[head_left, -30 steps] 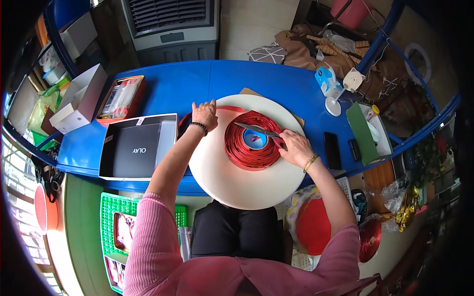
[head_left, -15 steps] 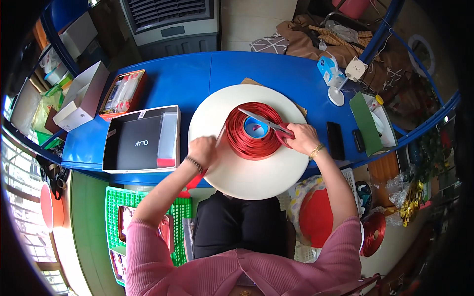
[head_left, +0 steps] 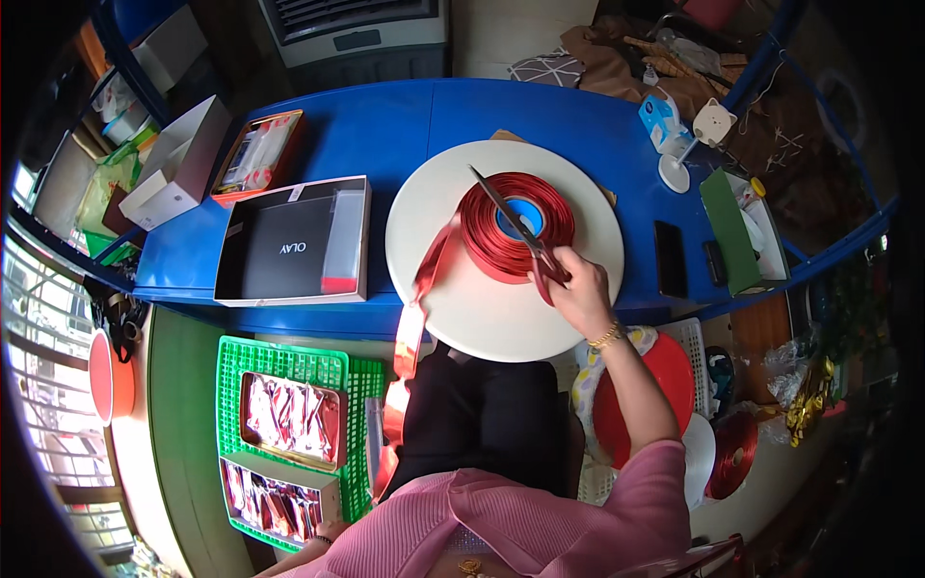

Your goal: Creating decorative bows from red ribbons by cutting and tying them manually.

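Observation:
My right hand (head_left: pixel 581 295) grips scissors (head_left: pixel 509 212) by their dark red handles. The blades are closed and lie over a roll of shiny red ribbon (head_left: pixel 482 241) with a blue core (head_left: pixel 525 218). That roll lies flat on a round white board (head_left: pixel 424 207). A loose length of ribbon (head_left: pixel 407 345) runs from the roll over the board's left edge and down beside my lap. At the lower left, my left hand (head_left: pixel 332 532) is mostly hidden by my sleeve and body, close to a box of red-and-white ribbon pieces (head_left: pixel 275 503). What its fingers do is not visible.
The white board rests on a blue table (head_left: pixel 381 120). An open black-and-white box (head_left: pixel 358 241) lies left, a phone (head_left: pixel 670 258) and green box (head_left: pixel 718 226) right. Below stand a green basket (head_left: pixel 289 354) with another tray of pieces (head_left: pixel 339 409) and a red round lid (head_left: pixel 626 424).
My left hand has gone from the board's left edge down to the lower left. More ribbon now trails off the roll. The scissors stay in my right hand, their blades now closed, pointing more upward.

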`<move>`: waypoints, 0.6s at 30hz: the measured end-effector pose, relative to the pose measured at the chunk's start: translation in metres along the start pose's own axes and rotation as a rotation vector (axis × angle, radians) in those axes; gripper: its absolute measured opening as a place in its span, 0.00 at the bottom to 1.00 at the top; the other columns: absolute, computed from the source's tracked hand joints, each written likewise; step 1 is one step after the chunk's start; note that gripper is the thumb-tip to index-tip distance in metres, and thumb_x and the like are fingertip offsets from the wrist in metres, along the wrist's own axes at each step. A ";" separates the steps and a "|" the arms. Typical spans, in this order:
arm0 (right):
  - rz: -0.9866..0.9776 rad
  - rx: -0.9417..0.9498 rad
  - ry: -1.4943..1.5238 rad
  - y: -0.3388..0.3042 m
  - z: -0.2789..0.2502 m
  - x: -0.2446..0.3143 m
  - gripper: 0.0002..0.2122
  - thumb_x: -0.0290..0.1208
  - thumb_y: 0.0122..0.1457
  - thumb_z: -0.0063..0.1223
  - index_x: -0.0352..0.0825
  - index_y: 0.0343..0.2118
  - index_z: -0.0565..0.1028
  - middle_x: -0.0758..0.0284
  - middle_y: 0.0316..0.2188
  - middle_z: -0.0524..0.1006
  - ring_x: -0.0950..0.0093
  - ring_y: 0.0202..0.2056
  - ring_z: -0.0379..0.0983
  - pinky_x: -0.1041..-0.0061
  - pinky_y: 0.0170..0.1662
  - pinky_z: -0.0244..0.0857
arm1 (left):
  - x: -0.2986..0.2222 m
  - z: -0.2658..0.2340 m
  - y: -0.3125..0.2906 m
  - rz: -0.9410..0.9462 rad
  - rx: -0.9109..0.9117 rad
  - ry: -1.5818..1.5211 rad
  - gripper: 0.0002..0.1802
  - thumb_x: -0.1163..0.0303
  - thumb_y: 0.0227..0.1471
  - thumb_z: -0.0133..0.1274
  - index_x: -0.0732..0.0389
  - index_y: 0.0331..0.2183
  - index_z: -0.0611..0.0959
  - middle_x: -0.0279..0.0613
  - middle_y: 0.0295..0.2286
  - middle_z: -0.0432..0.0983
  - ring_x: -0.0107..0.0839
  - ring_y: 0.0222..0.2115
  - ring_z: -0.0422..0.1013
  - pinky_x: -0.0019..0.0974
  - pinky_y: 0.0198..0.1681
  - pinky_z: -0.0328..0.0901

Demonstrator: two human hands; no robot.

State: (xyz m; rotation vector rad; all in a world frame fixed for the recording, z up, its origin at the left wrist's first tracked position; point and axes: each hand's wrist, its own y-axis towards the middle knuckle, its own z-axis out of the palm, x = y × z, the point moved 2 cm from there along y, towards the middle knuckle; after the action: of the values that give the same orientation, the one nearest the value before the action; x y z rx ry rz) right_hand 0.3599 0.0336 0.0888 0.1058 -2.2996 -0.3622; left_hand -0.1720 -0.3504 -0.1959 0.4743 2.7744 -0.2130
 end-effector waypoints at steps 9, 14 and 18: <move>-0.164 -0.036 -0.193 0.007 0.038 0.025 0.16 0.29 0.44 0.57 0.32 0.36 0.68 0.57 0.29 0.75 0.59 0.32 0.71 0.64 0.34 0.61 | -0.175 -0.273 0.333 0.131 -0.463 -0.133 0.19 0.71 0.38 0.58 0.63 0.36 0.74 0.52 0.29 0.70 0.50 0.31 0.68 0.44 0.34 0.64; -0.153 -0.088 -0.202 0.005 0.034 0.028 0.13 0.27 0.45 0.56 0.32 0.34 0.68 0.56 0.28 0.74 0.55 0.29 0.70 0.61 0.33 0.62 | -0.209 -0.307 0.459 0.198 -0.564 -0.083 0.33 0.67 0.37 0.60 0.64 0.46 0.67 0.51 0.42 0.65 0.49 0.44 0.62 0.42 0.46 0.60; -0.130 -0.114 -0.217 0.012 0.035 0.025 0.12 0.28 0.46 0.56 0.32 0.34 0.68 0.56 0.26 0.74 0.55 0.29 0.70 0.61 0.33 0.62 | -0.198 -0.291 0.542 -0.069 -0.417 0.110 0.44 0.62 0.36 0.61 0.67 0.53 0.60 0.55 0.51 0.58 0.48 0.52 0.56 0.44 0.51 0.55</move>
State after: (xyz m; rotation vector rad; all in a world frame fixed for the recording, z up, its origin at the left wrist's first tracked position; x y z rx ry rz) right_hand 0.3181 0.0479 0.0870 0.1662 -2.4854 -0.5964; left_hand 0.1103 0.1544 0.0935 0.2895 2.8332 0.3815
